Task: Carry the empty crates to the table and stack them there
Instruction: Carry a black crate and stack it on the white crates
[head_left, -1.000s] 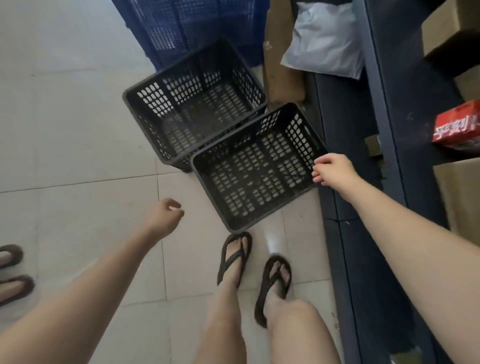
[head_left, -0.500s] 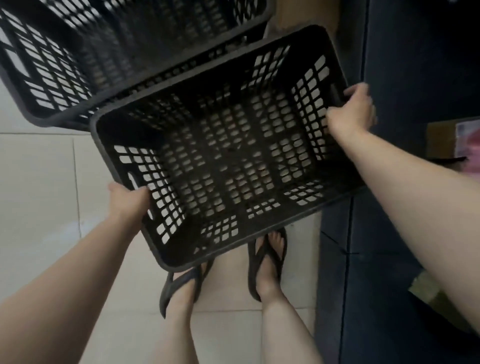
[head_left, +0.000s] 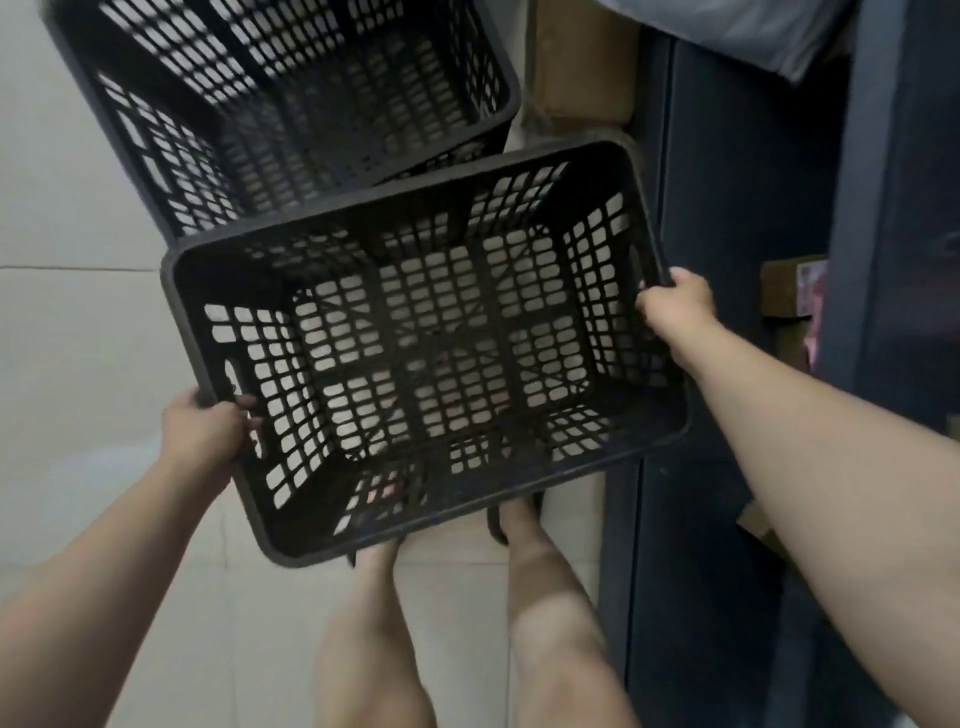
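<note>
Fingers of both hands around black crate (head_left: 426, 358), second crate (head_left: 291, 104) behind, dark shelving (head_left: 727, 208) just right.

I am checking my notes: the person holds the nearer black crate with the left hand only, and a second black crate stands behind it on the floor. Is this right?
Not quite. The head view shows both hands gripping the nearer black crate: left hand and right hand on opposite ends. The second black crate does stand behind it.
</note>
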